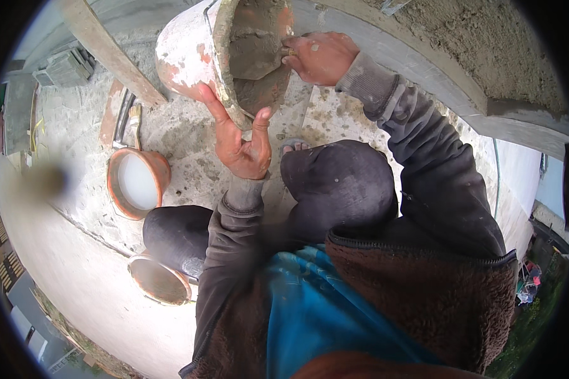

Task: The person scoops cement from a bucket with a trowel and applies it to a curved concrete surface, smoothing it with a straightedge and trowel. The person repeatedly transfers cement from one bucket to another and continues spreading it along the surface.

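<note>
A plaster-smeared bucket (186,54) is tilted so its mouth turns toward the right. Wet grey mortar (254,47) coats its inside. My left hand (243,148) supports the lower rim, index finger along the outer wall and thumb raised near the mouth. At the opposite side of the mouth, my right hand (322,58) is closed on the rim, its fingertips bent over the edge. Whether it also pinches a small tool there is hard to make out.
Left of my knees stands a terracotta-coloured bucket (139,183) of whitish liquid, with a brush (134,120) beside it. Another round container (160,280) is by my left leg. A board (104,44) slants at upper left. A ledge (417,60) borders the right side.
</note>
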A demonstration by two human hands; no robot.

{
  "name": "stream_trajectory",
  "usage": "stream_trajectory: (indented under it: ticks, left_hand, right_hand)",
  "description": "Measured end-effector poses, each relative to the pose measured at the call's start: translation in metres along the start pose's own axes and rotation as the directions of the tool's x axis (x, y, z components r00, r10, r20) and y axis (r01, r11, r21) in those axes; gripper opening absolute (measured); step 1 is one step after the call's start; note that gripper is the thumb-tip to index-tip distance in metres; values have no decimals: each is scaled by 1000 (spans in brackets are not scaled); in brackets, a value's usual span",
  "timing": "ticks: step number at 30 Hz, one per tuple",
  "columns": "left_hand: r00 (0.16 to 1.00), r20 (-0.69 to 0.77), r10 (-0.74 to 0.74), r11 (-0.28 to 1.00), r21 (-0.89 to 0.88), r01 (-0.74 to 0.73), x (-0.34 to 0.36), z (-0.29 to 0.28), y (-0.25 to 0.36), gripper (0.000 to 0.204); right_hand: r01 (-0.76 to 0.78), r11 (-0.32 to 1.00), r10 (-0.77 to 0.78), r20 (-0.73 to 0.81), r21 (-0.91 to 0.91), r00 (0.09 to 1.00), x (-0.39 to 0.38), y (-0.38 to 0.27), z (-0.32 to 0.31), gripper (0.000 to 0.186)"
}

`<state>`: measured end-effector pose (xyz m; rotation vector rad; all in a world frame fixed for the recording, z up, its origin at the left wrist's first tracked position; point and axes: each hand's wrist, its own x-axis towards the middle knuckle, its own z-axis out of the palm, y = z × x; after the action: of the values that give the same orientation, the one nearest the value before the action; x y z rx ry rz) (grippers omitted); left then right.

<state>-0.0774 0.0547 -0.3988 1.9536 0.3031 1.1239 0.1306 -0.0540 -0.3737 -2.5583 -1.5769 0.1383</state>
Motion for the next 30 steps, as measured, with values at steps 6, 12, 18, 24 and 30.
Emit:
stream_trajectory:
  ticks: [6,12,18,24,30]
  left_hand:
    - [978,14,-206,951,-231,204,14,0,32,45]
    - [757,38,-652,591,-600,539,38,-9,17,27]
    - [661,37,-749,500,-623,601,38,-28,-6,22]
    - [654,-29,-756,576,-504,643,36,-32,-23,21]
    - [618,-25,-786,553,-476,684,48,-35,-3,27]
  right_hand:
    - [-157,976,78,-434,-150,898,-5,-1,-8,27]
    - [-120,981,41,-445,-150,894,-39,0,-44,27]
    - [79,993,-37,-391,92,920,-65,-9,-156,27]
    - [-401,570,57,452,717,890,-43,104,-217,31]
    - [-177,828,369,-278,532,887,-93,152,-324,38]
